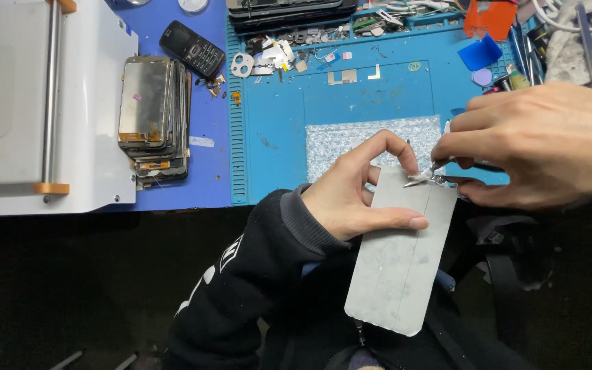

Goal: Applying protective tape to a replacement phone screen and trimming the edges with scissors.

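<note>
From the head camera, the left hand (358, 195) is gripping a flat grey panel (400, 260), thumb lying across its face and forefinger curling over the top edge, so the hand is clamped on it, holding it low over the lap, just off the near edge of the counter (203, 123). The right hand (539, 147) is coming in from the right, its fingers pinched together on slim metal tweezers (427, 173), whose tips are touching the panel's top edge right beside the left forefinger. Behind the hands, a blue work mat (275, 116) is lying on the counter, with a sheet of bubble wrap (351, 140) spread on it. Along the mat's far rim, a shallow tray strip (289, 51) is holding a jumble of small metal brackets, screws and scraps. An orange plastic card (491, 19) and a blue plastic pick (479, 53) are sitting near the right corner. To the left, a stack of phone screens (153, 116) is resting on the blue surface, a small black keypad phone (192, 48) just beyond it, and a white machine (42, 103) is filling the far left.
</note>
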